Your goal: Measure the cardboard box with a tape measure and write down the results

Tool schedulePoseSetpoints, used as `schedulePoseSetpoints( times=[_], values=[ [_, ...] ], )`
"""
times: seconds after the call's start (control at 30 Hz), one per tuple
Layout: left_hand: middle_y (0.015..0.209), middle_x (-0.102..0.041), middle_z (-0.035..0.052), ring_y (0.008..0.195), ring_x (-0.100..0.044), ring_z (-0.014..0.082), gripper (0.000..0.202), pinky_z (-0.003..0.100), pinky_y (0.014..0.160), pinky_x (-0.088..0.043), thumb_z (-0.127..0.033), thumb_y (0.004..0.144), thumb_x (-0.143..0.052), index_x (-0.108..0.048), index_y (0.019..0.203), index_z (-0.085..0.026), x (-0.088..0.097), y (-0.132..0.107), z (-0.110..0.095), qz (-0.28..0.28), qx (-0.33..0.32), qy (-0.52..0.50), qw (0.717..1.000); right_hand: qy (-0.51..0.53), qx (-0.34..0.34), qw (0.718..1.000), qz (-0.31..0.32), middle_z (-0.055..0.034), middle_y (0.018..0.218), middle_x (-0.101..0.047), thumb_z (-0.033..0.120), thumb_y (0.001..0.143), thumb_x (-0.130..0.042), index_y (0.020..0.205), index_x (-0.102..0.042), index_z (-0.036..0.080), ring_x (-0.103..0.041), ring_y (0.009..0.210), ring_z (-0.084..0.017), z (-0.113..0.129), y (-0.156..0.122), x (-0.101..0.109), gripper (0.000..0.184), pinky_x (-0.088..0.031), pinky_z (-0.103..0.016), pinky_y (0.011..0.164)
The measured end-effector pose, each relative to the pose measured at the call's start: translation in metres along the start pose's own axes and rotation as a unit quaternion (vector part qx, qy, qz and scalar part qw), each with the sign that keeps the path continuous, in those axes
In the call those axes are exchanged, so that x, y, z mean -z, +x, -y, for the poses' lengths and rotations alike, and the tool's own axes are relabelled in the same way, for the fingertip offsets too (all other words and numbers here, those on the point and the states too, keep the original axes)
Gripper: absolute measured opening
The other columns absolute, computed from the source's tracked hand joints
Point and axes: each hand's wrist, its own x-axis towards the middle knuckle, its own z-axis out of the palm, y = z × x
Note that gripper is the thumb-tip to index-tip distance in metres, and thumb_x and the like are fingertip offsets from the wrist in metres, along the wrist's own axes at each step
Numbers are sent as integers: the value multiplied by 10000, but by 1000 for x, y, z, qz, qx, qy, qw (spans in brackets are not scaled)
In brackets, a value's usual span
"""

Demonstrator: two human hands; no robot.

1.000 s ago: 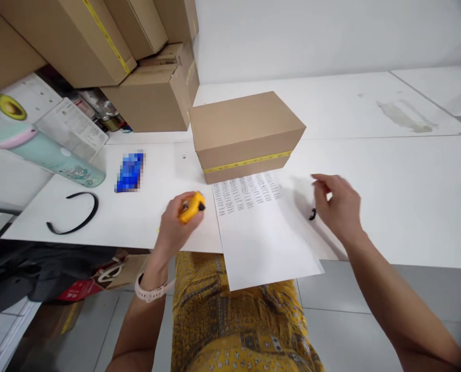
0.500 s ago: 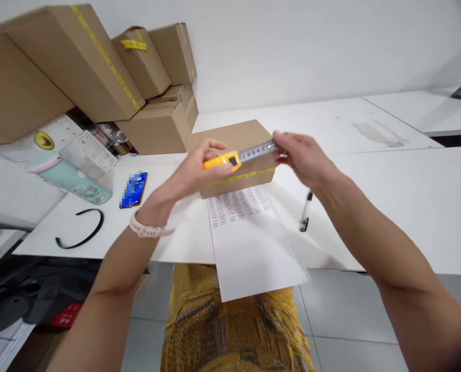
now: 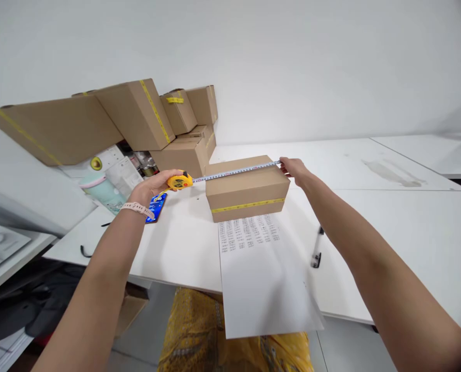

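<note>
A yellow tape measure point(image 3: 180, 180) is gripped by its case in my left hand point(image 3: 155, 184), left of a cardboard box point(image 3: 249, 194). Its metal blade stretches to the right across the top of the box. My right hand point(image 3: 293, 169) pinches the blade's free end at the box's far right corner. The box carries a strip of yellow tape along its front side. Under and in front of it lies a white sheet of paper point(image 3: 267, 289) with rows of small writing, its near edge hanging past the table edge.
Several cardboard boxes point(image 3: 133, 111) are stacked at the back left. A phone point(image 3: 157, 207) lies partly behind my left wrist, near a mint tumbler point(image 3: 103, 192). A pen point(image 3: 317, 248) rests right of the paper on the white table point(image 3: 389, 232). A wall stands behind.
My hands have moved apart, the left one leftward, drawing out much more blade. The blade now spans the box top. The camera view has tilted upward.
</note>
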Motion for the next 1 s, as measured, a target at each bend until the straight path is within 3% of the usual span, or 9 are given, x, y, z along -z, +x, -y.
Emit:
schedulePoseSetpoints(
  times=[0.2,0.47,0.77,0.9,1.0],
  values=[
    [911,-762,78,772,-648,206,499,282,602,-495,-528,621,-853,-723,930,-159,-7,18,-4,53,-1,-6,999,-58,0,998,25,-120,982,-700,413,842,-675,817,-610,189,-604,838,-233,-6,-2,-7,235,-452,-332,697],
    [851,-746,68,706,-619,189,417,295,597,-486,-507,664,-803,-730,891,-164,-19,25,-7,63,-9,-8,998,-54,-12,996,68,-121,1017,-724,519,902,-614,878,-628,178,-630,796,-204,-9,-9,-9,342,-460,-310,652],
    [849,-740,79,736,-629,206,433,301,597,-475,-522,638,-814,-712,858,-164,-21,23,-13,54,-14,13,998,-106,41,993,15,-71,785,-657,454,907,-642,718,-569,216,-572,733,-201,-13,1,-15,312,-440,-307,627],
    [913,-737,67,788,-637,196,408,278,621,-483,-500,651,-840,-726,869,-174,-25,-6,-33,73,-43,24,996,-88,63,994,-12,-57,762,-628,394,930,-633,695,-545,217,-530,720,-179,-1,7,-7,307,-453,-308,698],
    [1006,-744,79,825,-660,208,419,295,654,-514,-525,716,-819,-756,980,-206,-53,-58,-36,172,-57,13,983,-24,116,992,-34,-45,771,-619,382,979,-561,728,-564,208,-495,702,-154,21,6,-1,306,-450,-291,717]
  ],
)
